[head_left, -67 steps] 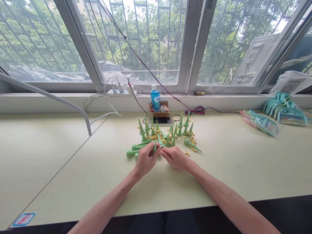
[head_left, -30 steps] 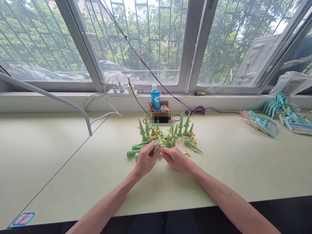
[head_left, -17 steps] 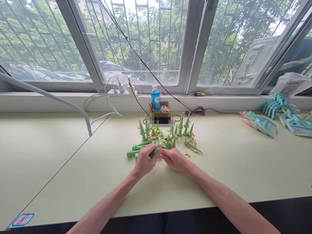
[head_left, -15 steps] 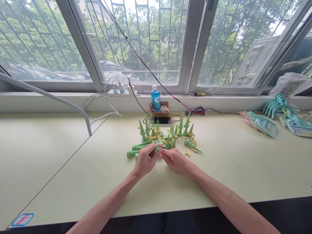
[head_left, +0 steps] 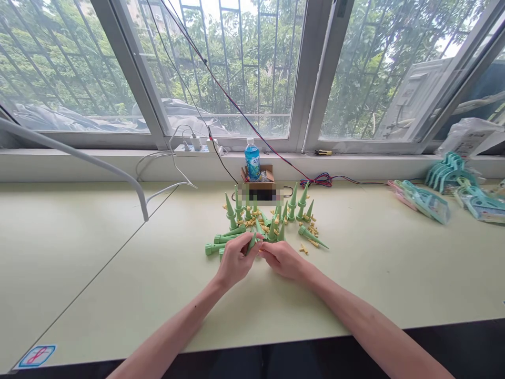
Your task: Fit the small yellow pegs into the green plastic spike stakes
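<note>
My left hand (head_left: 236, 260) is closed around a green cone-shaped plant watering spike (head_left: 252, 242), whose tip points up between thumb and fingers. Against its fingertips, my right hand (head_left: 283, 258) is pinched on a small yellow valve, mostly covered by the fingers. Just beyond both hands stand several upright green spikes (head_left: 292, 204). Other green spikes (head_left: 226, 239) lie on their sides by my left hand. Loose yellow valves (head_left: 303, 249) are scattered among them, and one more lying spike (head_left: 313, 236) is to the right.
Behind the spikes, a blue bottle (head_left: 252, 160) stands in a small cardboard box (head_left: 269, 172). A coiled red-and-blue cable (head_left: 316, 179) lies to its right. Packaged plastic brush-like items (head_left: 424, 200) sit at the far right. A thick grey cable (head_left: 118, 167) arches over the table's left.
The spike in my left hand has tilted slightly to the right. Both hands stay together in nearly the same place. At the far right, a packaged item has been shifted rightward and lies flatter.
</note>
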{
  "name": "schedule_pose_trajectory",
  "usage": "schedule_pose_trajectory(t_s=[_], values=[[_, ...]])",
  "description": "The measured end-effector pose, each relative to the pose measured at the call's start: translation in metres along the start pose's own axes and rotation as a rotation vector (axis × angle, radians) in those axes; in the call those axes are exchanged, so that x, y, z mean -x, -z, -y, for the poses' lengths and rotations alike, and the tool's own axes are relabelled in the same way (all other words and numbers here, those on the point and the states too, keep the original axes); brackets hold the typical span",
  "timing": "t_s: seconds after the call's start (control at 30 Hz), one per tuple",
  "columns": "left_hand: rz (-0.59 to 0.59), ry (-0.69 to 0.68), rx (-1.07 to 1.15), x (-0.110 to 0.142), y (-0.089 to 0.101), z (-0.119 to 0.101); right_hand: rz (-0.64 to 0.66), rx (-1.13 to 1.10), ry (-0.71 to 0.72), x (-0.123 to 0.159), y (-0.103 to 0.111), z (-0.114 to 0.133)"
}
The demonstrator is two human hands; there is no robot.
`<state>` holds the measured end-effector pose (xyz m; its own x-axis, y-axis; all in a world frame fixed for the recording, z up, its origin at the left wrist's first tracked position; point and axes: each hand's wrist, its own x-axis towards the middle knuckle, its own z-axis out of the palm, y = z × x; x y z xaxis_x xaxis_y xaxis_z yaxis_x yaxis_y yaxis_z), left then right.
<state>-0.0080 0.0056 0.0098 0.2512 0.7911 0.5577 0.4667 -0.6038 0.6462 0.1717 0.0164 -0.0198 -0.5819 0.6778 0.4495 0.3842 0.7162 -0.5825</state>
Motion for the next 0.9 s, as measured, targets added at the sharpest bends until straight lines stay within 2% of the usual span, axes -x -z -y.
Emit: schedule_pose_trajectory(t_s=[0.43, 0.9], values=[[-0.067, 0.022, -0.011, 0.0009, -0.0059, 0.0024, -0.050, 0.005, -0.063, -0.0015, 0.0046, 0.0040], [-0.088, 0.035, -0.069, 0.0013, -0.0055, -0.0009, -0.028, -0.038, -0.079, -0.0005, 0.0055, 0.0063]])
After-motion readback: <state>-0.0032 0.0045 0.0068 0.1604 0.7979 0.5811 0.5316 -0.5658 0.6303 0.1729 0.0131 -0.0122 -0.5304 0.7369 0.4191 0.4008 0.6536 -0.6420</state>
